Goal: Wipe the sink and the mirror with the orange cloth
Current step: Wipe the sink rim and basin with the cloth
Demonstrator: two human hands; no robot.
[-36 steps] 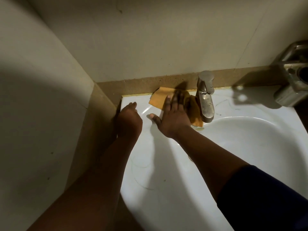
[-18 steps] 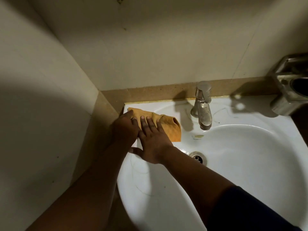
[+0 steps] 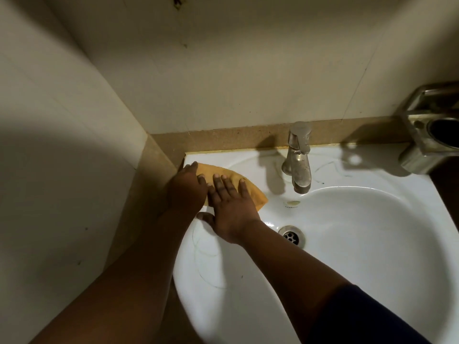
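Note:
The orange cloth (image 3: 255, 192) lies on the white sink's (image 3: 372, 244) back left rim. My right hand (image 3: 231, 207) presses flat on the cloth, fingers spread. My left hand (image 3: 187, 189) rests beside it at the sink's left corner, its fingers touching the cloth's left end. Most of the cloth is hidden under both hands. No mirror is in view.
A metal tap (image 3: 299, 160) stands at the back middle of the sink, right of the cloth. The drain (image 3: 291, 235) sits in the basin below my right wrist. A metal holder (image 3: 432, 130) hangs on the wall at far right. Tiled walls close in on the left and behind.
The cloth and my right hand slid left from beside the tap to the sink's back left corner, meeting my left hand. The view has tilted slightly.

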